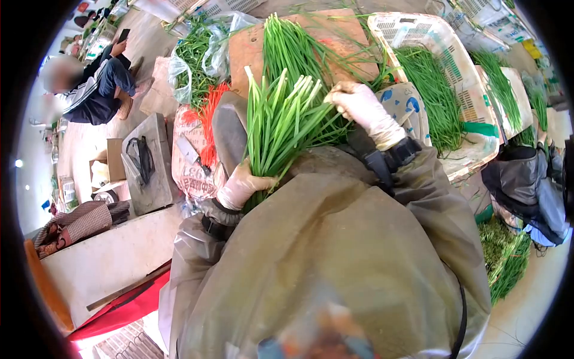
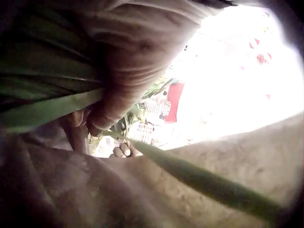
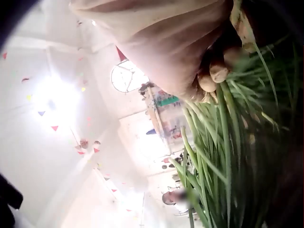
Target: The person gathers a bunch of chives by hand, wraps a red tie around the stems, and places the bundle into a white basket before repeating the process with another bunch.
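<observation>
In the head view my gloved left hand (image 1: 244, 186) grips a bunch of long green stalks (image 1: 278, 119) low down, their pale cut ends fanned upward. The gloved right hand (image 1: 365, 110) is at the right side of those pale ends, fingertips pinching at a stalk. In the right wrist view the curled fingers of the right hand (image 3: 190, 52) touch the ends of the green stalks (image 3: 223, 142). Close up in the left wrist view, the left hand (image 2: 137, 52) wraps round green leaves (image 2: 52, 109). More stalks (image 1: 290, 48) lie on a brown board (image 1: 347, 42) beyond.
A white crate (image 1: 478, 102) holding greens stands at the right. Left of the board are a plastic bag (image 1: 179, 75) of greens, red ties (image 1: 211, 116) and a cleaver (image 1: 189, 149) on a sack. A person (image 1: 101, 90) sits at the upper left with a phone.
</observation>
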Motion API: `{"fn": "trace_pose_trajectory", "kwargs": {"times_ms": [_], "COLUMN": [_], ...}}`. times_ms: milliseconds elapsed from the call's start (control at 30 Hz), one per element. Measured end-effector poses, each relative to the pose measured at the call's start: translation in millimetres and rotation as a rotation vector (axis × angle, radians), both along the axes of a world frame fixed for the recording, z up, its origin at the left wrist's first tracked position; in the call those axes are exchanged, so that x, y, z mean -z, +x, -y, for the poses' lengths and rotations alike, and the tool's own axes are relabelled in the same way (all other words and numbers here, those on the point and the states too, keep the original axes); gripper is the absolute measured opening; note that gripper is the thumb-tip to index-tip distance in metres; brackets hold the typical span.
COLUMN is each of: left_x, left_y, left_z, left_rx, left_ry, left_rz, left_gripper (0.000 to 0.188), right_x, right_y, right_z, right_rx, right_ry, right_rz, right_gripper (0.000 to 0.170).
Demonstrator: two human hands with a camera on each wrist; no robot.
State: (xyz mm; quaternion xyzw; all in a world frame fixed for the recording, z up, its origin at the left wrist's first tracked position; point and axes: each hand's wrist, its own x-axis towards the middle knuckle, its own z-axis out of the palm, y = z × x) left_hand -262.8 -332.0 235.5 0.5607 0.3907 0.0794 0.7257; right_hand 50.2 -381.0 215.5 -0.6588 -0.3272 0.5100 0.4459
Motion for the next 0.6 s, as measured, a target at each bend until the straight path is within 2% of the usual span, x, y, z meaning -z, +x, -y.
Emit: {"fn": "trace_pose_trajectory", "kwargs": {"times_ms": [33,133,200,233,267,333,400,467,500,533,600], "left_x": [3.7,9.4,9.7,8.8,7.2,-8.1,-16.3,-17.9,-5.4,3.6,16.3], "left_y": [-1.6,-5.3,-6.6,-6.1,-5.2,3.8,13.8,18.0,12.3,7.1,-3.5], "left_z": [0.3,-1.4,-3.1,-3.6,-4.1,-2.7,3.6,9.2,9.4,7.9,3.4], "left_rx": [-0.012,-0.034,-0.043,-0.053,-0.060,-0.045,-0.042,0.005,-0.001,-0.003,-0.011], "left_ry": [-0.044,-0.116,-0.140,-0.107,-0.072,-0.025,0.010,0.237,0.223,0.226,0.024], "left_rz": [-0.013,-0.026,-0.028,-0.097,-0.167,-0.201,-0.234,-0.217,-0.145,-0.148,-0.022], "left_gripper": [0.053,0.052,0.053,0.055,0.056,0.058,0.059,0.059,0.061,0.061,0.066], "right_x": [-6.3,-35.0,-36.0,-40.4,-24.3,-21.4,-47.6,-45.4,-39.1,-30.8,-26.7], "right_y": [3.9,32.5,46.8,50.0,48.3,19.6,-12.5,-35.1,-34.3,-31.2,-24.5], "right_z": [4.8,28.2,37.4,35.7,28.2,23.9,11.0,-1.9,-5.2,-12.4,-17.3], "right_rx": [0.068,-0.106,-0.067,-0.119,-0.218,-0.112,-0.212,-0.281,-0.282,-0.309,-0.323], "right_ry": [0.047,0.212,0.276,0.125,-0.098,0.239,0.057,0.039,0.039,0.028,0.003], "right_rz": [-0.153,-0.573,-0.356,-0.105,0.546,0.850,0.292,0.762,0.756,0.461,-0.058], "right_gripper": [0.016,0.014,0.016,0.020,0.026,0.031,0.037,0.036,0.036,0.033,0.022]}}
